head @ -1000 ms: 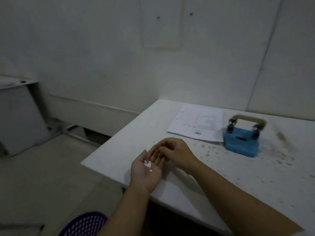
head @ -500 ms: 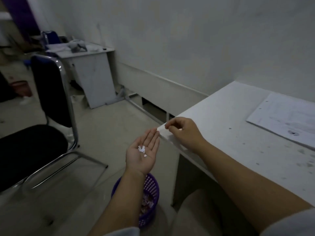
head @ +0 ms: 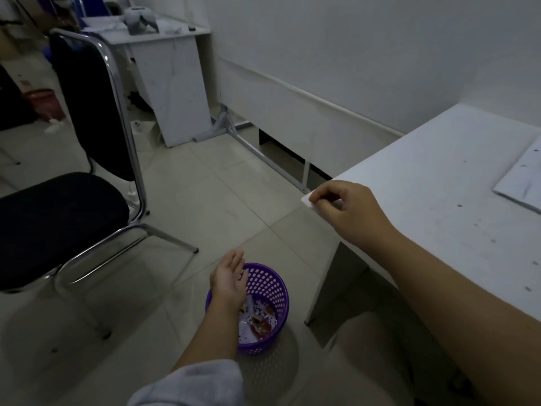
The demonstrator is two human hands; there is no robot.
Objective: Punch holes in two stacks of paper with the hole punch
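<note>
**Inspector:** Waste disposal is what we record at present, not punching. A second ago we logged the left hand cupped at the desk's near edge with white paper dots in its palm. It has since dropped to the purple basket (head: 270, 291) on the floor, beside the desk's near left corner.

**Second:** State of that left hand (head: 231, 281)?

**Inspector:** Fingers extended and together, palm turned inward above the basket's rim, nothing gripped. We cannot tell whether any dots remain on the palm. Similar white specks lie among the litter inside the basket.

**Second:** And the right hand (head: 341, 209)?

**Inspector:** It rests at the near left corner of the desk (head: 433, 183), fingers curled, thumb and forefinger pinched together. Whether they hold anything we cannot tell.

**Second:** Location of the task's items?

**Inspector:** One paper stack (head: 524, 177) lies flat towards the desk's right edge, well apart from both hands and partly out of frame; small holes show along its left margin. The hole punch, seen just beside the paper a second ago, is now outside the view.

**Second:** Bearing on the task?

**Inspector:** We judge this to be clearing up punched waste. Whether both stacks are finished we cannot confirm, only one being visible.
</note>
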